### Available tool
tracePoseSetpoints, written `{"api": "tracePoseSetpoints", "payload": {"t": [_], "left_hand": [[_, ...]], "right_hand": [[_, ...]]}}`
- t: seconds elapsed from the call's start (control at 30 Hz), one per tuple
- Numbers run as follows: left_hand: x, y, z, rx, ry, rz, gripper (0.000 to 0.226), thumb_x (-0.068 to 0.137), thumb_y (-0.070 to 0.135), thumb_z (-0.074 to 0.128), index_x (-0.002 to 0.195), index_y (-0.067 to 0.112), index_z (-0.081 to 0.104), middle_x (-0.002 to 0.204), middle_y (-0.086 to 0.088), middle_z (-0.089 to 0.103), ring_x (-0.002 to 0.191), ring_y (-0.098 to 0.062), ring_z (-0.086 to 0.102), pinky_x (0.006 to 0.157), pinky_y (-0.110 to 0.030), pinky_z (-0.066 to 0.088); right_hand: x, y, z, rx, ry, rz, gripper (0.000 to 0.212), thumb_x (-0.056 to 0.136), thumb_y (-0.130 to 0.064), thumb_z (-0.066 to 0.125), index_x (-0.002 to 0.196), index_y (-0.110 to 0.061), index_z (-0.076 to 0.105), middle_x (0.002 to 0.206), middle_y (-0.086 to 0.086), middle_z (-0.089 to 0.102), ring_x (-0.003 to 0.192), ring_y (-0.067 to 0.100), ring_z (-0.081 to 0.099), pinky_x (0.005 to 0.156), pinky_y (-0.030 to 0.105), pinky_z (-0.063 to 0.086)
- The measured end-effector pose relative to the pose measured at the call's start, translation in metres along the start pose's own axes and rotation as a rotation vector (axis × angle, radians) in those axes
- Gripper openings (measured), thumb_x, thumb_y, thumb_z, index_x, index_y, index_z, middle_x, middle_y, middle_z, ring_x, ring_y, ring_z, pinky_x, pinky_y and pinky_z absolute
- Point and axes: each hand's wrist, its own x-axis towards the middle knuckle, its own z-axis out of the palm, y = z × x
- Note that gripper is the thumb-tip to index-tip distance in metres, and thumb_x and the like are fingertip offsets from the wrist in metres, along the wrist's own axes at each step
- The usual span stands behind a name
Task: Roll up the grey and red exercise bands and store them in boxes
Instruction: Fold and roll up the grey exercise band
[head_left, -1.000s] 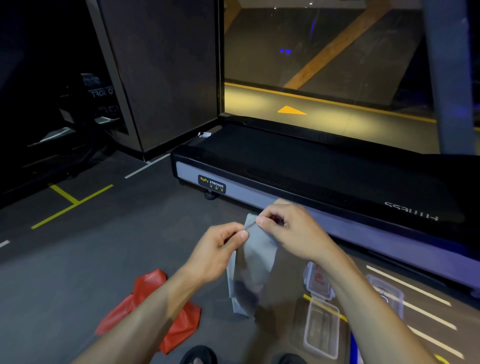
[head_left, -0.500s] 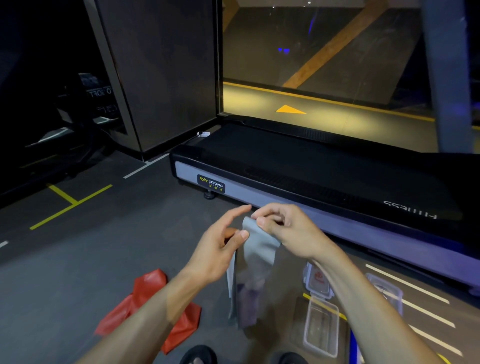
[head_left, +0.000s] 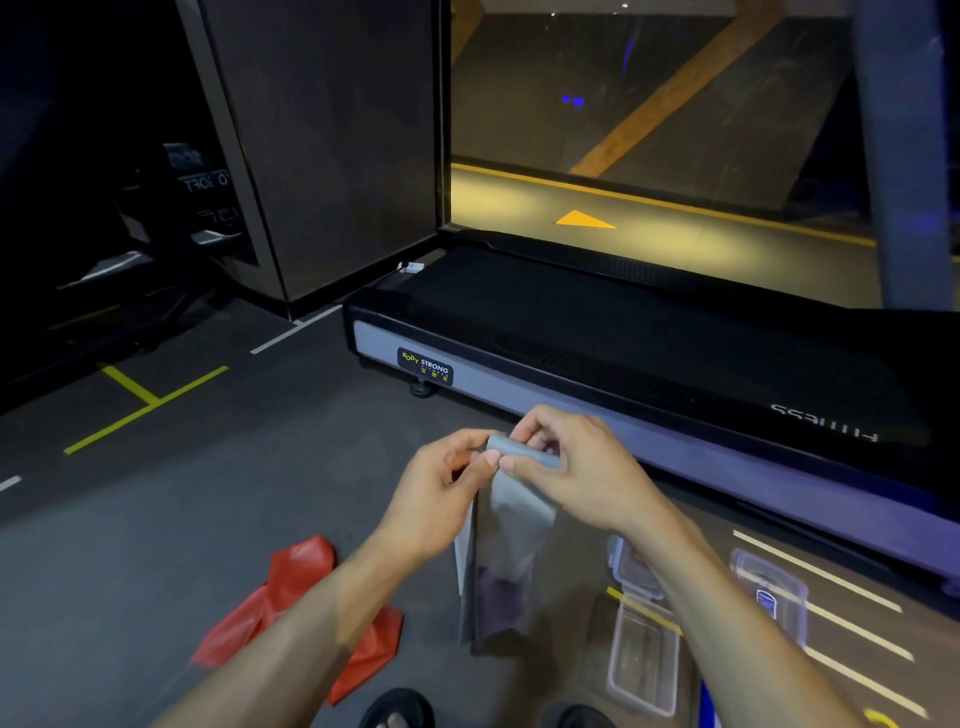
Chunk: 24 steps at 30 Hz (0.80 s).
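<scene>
grey band (head_left: 511, 525) | roll axis runs hand to hand, tail hangs straight below | left hand (head_left: 441, 493) and right hand (head_left: 576, 467) both pinch roll | boxes (head_left: 644, 660) below right hand

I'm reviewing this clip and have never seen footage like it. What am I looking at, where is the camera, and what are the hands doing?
There is no machine here: a person wears a wide-angle camera on the head, looking forward and down at their own bare hands. The left hand and right hand pinch the top of a grey exercise band, where a small roll has formed; the rest hangs down. On the dark floor lie a crumpled red band, an open clear box and what look like two more clear boxes or lids beside it. A treadmill stands behind.
</scene>
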Motion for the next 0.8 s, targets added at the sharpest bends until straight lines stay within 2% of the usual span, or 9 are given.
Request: {"api": "tracePoseSetpoints", "payload": {"t": [0.07,0.17,0.23,0.3,0.37,0.5,0.63,0.8], "left_hand": [[0.002,-0.001,0.002,-0.112,-0.009,-0.048,0.021,0.099,0.028,0.057,0.113,0.026,0.072,0.098,-0.01,0.076,0.089,-0.02,0.068,0.078,-0.037,0.052],[0.002,-0.005,0.004,-0.221,-0.035,-0.111,0.031,0.094,0.038,0.061,0.116,0.019,0.071,0.092,-0.012,0.067,0.083,-0.026,0.057,0.078,-0.04,0.046],[0.0,-0.009,0.005,-0.231,-0.061,-0.102,0.03,0.093,0.033,0.063,0.116,0.015,0.07,0.09,-0.014,0.062,0.084,-0.025,0.054,0.081,-0.036,0.046],[-0.003,-0.009,0.007,-0.217,-0.082,-0.07,0.027,0.094,0.023,0.061,0.115,0.007,0.067,0.099,-0.009,0.07,0.094,-0.018,0.063,0.087,-0.028,0.051],[-0.004,-0.008,0.01,-0.187,-0.081,-0.04,0.025,0.096,0.02,0.059,0.112,0.003,0.066,0.103,-0.004,0.073,0.098,-0.014,0.066,0.088,-0.027,0.052],[0.0,0.0,0.013,-0.165,-0.052,0.002,0.021,0.1,0.018,0.053,0.108,0.003,0.066,0.1,0.0,0.072,0.096,-0.01,0.064,0.086,-0.027,0.052],[0.006,0.009,0.012,-0.165,-0.034,0.0,0.026,0.101,0.022,0.051,0.111,0.004,0.067,0.102,-0.005,0.072,0.097,-0.018,0.065,0.088,-0.038,0.053],[0.013,0.015,0.01,-0.144,0.002,0.009,0.022,0.106,0.014,0.049,0.094,0.014,0.067,0.083,0.011,0.069,0.079,-0.004,0.06,0.074,-0.024,0.05]], "right_hand": [[0.002,0.0,0.0,0.023,0.024,0.021,0.023,0.082,-0.05,0.075,0.09,-0.03,0.064,0.076,-0.011,0.068,0.075,0.005,0.063,0.07,0.033,0.052],[0.003,0.002,-0.003,0.058,0.049,0.046,0.022,0.08,-0.044,0.079,0.088,-0.029,0.065,0.073,-0.009,0.069,0.07,0.005,0.062,0.066,0.028,0.048],[0.004,0.002,-0.007,0.088,0.061,0.058,0.021,0.08,-0.041,0.081,0.088,-0.028,0.067,0.073,-0.008,0.07,0.069,0.006,0.062,0.066,0.027,0.048],[0.004,0.001,-0.009,0.12,0.074,0.062,0.021,0.08,-0.039,0.082,0.088,-0.026,0.067,0.075,-0.007,0.071,0.07,0.008,0.063,0.068,0.03,0.05],[0.005,-0.002,-0.012,0.121,0.091,0.043,0.02,0.08,-0.038,0.082,0.088,-0.027,0.067,0.076,-0.007,0.071,0.072,0.008,0.064,0.069,0.032,0.052],[0.009,-0.011,-0.021,0.052,0.103,-0.045,0.019,0.081,-0.035,0.08,0.093,-0.03,0.066,0.081,-0.011,0.069,0.079,0.007,0.063,0.073,0.027,0.049],[0.014,-0.019,-0.03,-0.01,0.139,-0.101,0.02,0.083,-0.033,0.079,0.097,-0.031,0.065,0.085,-0.014,0.066,0.088,0.005,0.057,0.078,0.024,0.044],[0.022,-0.023,-0.035,-0.007,0.143,-0.086,0.016,0.085,-0.032,0.078,0.095,-0.029,0.066,0.087,-0.012,0.067,0.089,0.009,0.061,0.08,0.031,0.05]]}}
